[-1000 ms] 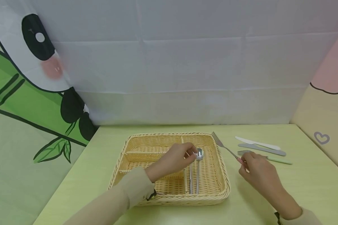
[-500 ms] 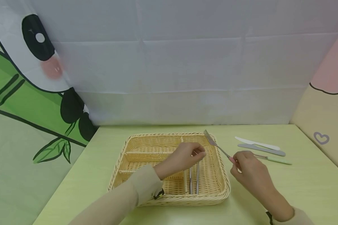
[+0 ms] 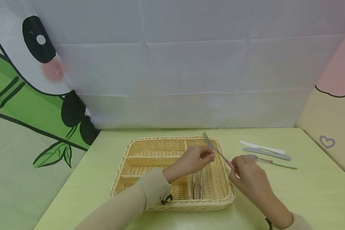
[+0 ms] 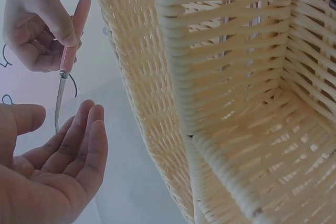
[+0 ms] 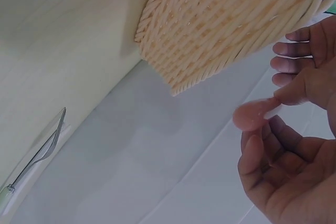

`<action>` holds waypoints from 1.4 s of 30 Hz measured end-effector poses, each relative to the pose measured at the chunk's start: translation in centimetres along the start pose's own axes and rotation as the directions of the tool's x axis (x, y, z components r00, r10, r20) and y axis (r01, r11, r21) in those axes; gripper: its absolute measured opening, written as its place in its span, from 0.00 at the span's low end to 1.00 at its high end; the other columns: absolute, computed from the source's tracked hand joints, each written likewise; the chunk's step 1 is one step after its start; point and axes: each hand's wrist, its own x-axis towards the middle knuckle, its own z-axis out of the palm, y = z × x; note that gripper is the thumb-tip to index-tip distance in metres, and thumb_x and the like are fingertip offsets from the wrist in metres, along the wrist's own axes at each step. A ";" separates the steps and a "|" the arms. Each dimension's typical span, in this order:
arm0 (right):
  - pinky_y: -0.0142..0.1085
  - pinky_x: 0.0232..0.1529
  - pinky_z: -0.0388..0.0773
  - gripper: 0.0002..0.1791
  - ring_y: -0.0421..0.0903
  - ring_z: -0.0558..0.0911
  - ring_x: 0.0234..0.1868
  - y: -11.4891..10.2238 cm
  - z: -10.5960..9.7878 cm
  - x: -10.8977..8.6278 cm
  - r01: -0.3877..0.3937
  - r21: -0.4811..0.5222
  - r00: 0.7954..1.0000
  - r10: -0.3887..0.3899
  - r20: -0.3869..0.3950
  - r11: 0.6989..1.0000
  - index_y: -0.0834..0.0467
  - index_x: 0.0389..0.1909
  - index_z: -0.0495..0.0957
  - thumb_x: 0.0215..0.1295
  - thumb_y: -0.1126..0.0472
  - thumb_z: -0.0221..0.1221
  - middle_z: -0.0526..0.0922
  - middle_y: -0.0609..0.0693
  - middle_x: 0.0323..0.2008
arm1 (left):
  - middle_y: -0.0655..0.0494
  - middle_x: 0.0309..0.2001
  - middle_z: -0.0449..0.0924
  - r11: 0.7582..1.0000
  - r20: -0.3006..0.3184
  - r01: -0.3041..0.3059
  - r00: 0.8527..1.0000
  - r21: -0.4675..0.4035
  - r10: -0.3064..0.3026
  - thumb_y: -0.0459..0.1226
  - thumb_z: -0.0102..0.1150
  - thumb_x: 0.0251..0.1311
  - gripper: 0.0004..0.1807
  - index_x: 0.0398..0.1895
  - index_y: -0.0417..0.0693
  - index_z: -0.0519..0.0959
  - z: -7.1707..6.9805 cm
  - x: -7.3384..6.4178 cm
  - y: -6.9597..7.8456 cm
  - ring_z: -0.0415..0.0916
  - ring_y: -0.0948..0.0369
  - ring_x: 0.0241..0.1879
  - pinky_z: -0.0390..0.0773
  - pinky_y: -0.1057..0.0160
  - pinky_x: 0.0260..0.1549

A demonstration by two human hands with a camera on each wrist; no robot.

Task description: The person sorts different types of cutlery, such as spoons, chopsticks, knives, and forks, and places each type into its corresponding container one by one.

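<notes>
My right hand [image 3: 250, 175] pinches the pink handle of a fork [image 3: 209, 143] between thumb and fingers. The fork slants up and left, its tines over the basket's far right corner. In the left wrist view the pink handle [image 4: 79, 30] shows clearly under the right thumb. My left hand [image 3: 192, 159] hovers over the wicker basket [image 3: 212, 202], fingers loosely bent and thumb apart, right beside the fork's neck. In the left wrist view the left hand [image 4: 58, 177] has nothing in its grasp. Two silver utensil handles [image 3: 194, 187] lie in the basket's right compartment, their heads hidden by my left hand.
Right of the basket lie a white knife [image 3: 265, 148], a grey knife [image 3: 268, 154] and a green-handled fork [image 3: 284, 164], its head partly behind my right hand. Wicker dividers [image 3: 152, 157] split the basket. A pale cloth wall [image 3: 166, 111] stands behind the table.
My right hand has carried the fork left, from beside the basket to over its right side. My left hand has shifted right toward the fork, covering the spoon's bowl seen earlier.
</notes>
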 end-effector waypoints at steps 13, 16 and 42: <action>0.23 0.17 0.63 0.05 0.34 0.64 0.20 -1.0 0.1 0.1 -0.007 0.049 1.000 0.007 0.000 0.999 0.60 0.23 0.73 0.44 0.69 0.60 0.70 0.44 0.19 | 0.55 0.35 0.84 0.977 -0.076 0.003 0.997 -0.215 -0.020 0.45 0.48 0.65 0.15 0.40 0.45 0.81 0.0 0.2 0.2 0.80 0.69 0.33 0.75 0.72 0.28; 0.23 0.17 0.63 0.05 0.34 0.64 0.20 -1.1 0.2 0.1 0.009 0.061 1.000 -0.008 -0.016 0.998 0.60 0.23 0.73 0.44 0.69 0.59 0.71 0.45 0.19 | 0.56 0.32 0.84 0.971 -0.088 0.003 0.996 -0.238 -0.025 0.45 0.50 0.63 0.15 0.36 0.46 0.82 0.0 0.3 0.3 0.79 0.70 0.30 0.74 0.72 0.25; 0.19 0.20 0.68 0.13 0.37 0.76 0.21 -2.0 0.3 0.3 0.107 0.183 0.993 -0.096 -0.069 0.977 0.63 0.30 0.74 0.41 0.71 0.65 0.75 0.48 0.25 | 0.54 0.27 0.84 0.930 -0.163 0.033 0.982 -0.367 -0.099 0.40 0.55 0.61 0.08 0.32 0.46 0.80 0.0 0.4 0.7 0.79 0.68 0.26 0.74 0.70 0.21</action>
